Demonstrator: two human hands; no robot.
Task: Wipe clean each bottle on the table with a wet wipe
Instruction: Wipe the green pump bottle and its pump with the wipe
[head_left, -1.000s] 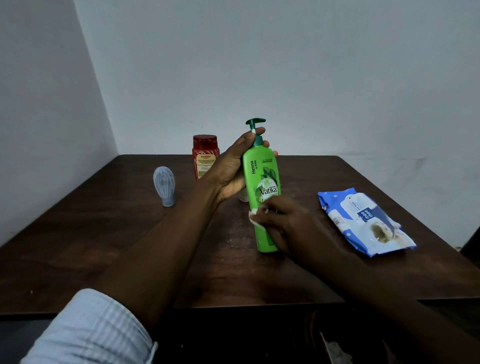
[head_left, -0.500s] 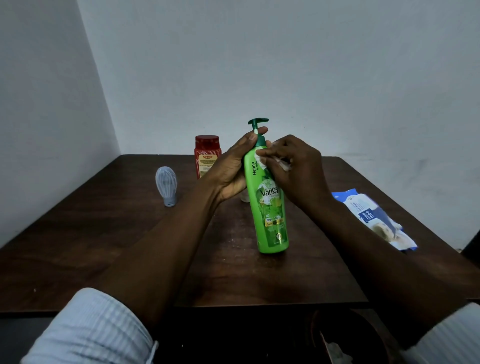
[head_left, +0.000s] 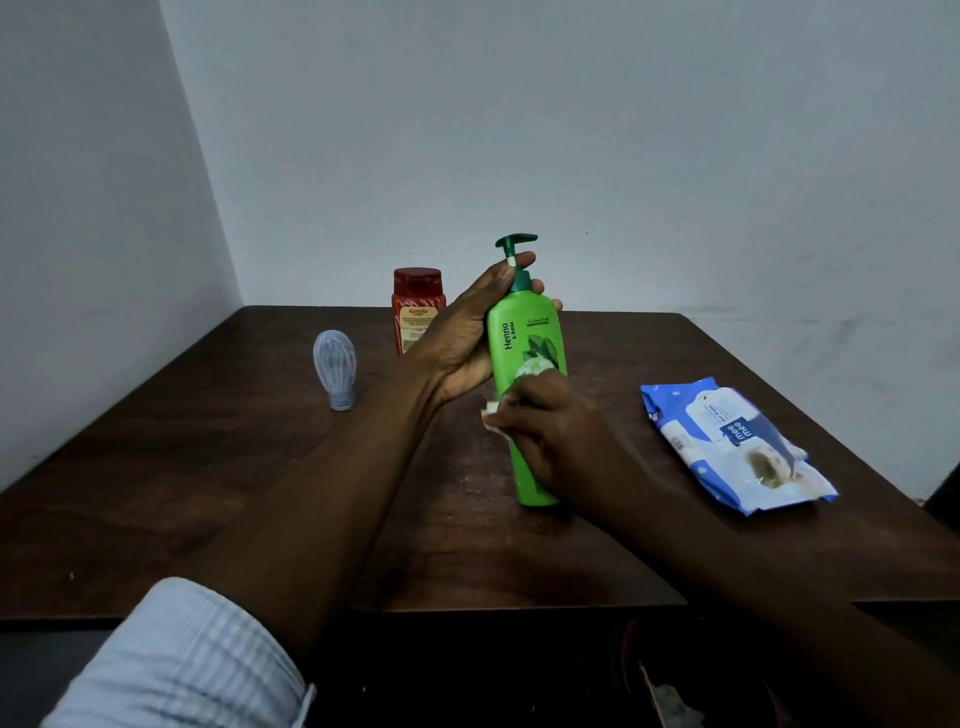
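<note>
green bottle (head_left: 525, 338), red jar (head_left: 415, 306)

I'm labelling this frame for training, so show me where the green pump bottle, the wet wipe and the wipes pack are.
green pump bottle (head_left: 524, 332), head view, upper front of its body.
wet wipe (head_left: 491, 415), head view, corner showing left of the right hand.
wipes pack (head_left: 727, 441), head view, middle of its top face.

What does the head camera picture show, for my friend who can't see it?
A left hand grips a green pump bottle while the right hand rubs it with a wet wipe. A red jar and wipes pack sit on the brown table.
</note>
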